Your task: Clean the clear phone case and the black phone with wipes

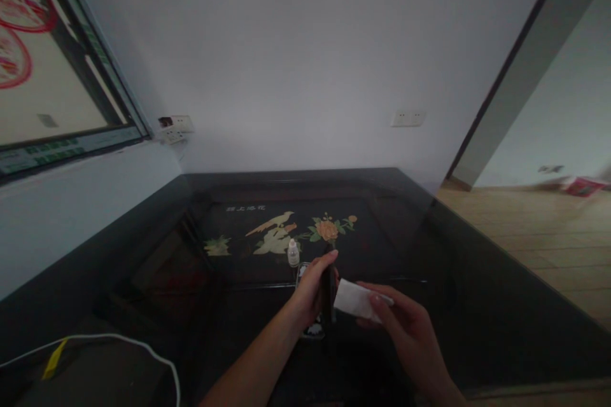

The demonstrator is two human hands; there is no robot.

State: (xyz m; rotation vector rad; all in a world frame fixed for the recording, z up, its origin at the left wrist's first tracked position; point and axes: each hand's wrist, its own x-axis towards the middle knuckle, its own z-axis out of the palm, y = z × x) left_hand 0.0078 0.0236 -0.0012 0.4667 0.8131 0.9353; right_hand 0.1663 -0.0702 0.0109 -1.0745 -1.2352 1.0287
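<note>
My left hand [314,289] grips a dark, slim, flat object [327,292] held upright and seen nearly edge-on; its kind is hard to make out. Close to its right side, my right hand [401,318] pinches a folded white tissue [356,299] between thumb and fingers. A small clear bottle with a white cap [293,254] stands just beyond my left hand. Under that hand lies a black item with white patterns [313,329], mostly covered by the hand and the dark object.
The black glossy table [382,203] has a bird-and-flower picture [277,232] on its top. A white cable [119,337] with a yellow tag [55,359] runs at the lower left. Wall sockets [408,117] sit behind; a window [62,63] is at the left.
</note>
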